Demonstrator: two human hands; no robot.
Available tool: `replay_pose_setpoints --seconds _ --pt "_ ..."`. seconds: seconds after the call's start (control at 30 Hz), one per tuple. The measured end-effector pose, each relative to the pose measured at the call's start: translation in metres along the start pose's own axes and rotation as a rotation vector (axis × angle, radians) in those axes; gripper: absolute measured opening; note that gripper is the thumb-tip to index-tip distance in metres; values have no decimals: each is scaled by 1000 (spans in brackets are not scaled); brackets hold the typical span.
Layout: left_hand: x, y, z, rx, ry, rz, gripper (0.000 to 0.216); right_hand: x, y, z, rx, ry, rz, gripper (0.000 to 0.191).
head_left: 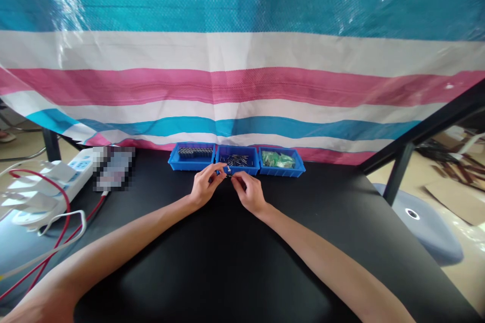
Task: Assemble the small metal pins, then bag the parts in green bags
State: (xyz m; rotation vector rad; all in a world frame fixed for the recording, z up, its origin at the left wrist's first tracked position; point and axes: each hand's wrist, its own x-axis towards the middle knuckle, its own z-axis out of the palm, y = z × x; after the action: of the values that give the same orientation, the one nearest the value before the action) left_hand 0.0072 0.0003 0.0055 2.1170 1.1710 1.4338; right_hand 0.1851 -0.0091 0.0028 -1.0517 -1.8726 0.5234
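Before three blue bins (237, 160), left hand (204, 185) and right hand (248, 193) pinch one small metal part (229, 170); power strip (76, 169) leftward

no readable text, labels or numbers anywhere

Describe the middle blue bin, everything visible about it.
The middle blue bin is a shallow, open-topped rectangular tray, plastic by its look. It sits upright on the black table at the far edge, flush between two matching blue bins, against the striped tarp. It holds a loose pile of small, thin metal pieces. Both hands meet just in front of it; contact cannot be told.
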Motion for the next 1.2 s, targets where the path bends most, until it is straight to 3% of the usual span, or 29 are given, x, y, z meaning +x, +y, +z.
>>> replay_pose_setpoints --seconds 0.4,1.2 --pt "1 1 1 49 -16 9 17 5 10 -2 15 274 235 26" --pt "0 -1 0 33 -42 -5 13 2 9 0 -18 225 174 27"
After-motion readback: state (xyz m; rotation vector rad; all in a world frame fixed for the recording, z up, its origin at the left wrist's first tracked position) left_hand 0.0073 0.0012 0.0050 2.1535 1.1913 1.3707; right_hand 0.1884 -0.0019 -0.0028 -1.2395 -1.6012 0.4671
